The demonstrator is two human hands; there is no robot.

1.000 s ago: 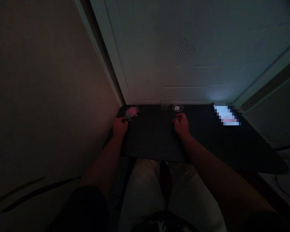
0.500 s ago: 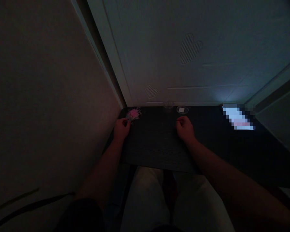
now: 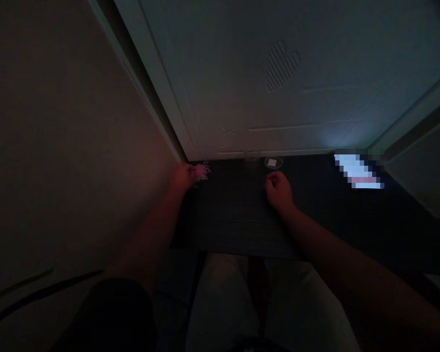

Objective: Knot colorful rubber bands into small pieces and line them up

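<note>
At the far left of the dark table [image 3: 234,215] lies a small heap of thin pink and whitish strands [image 3: 202,171]. My left hand [image 3: 182,176] is at the heap's left side, its fingers closed in a pinch on the pink part and covering some of it; the fingertips are dim. My right hand [image 3: 279,189] rests on the table right of the middle with curled fingers, and no object shows in it. Just beyond it sits a round clear dish or lid [image 3: 278,163] with a white square label [image 3: 272,162].
A faint clear container [image 3: 251,156] stands at the back edge, against a white panel [image 3: 220,88] with heart reliefs. On the right lies a bright, blurred-out screen [image 3: 359,172]. A wall [image 3: 77,146] closes in the left side. The light is very dim.
My left hand has moved forward from the near edge of the heap onto its left side, covering part of it. My right hand has stayed almost in place. The view has shifted slightly.
</note>
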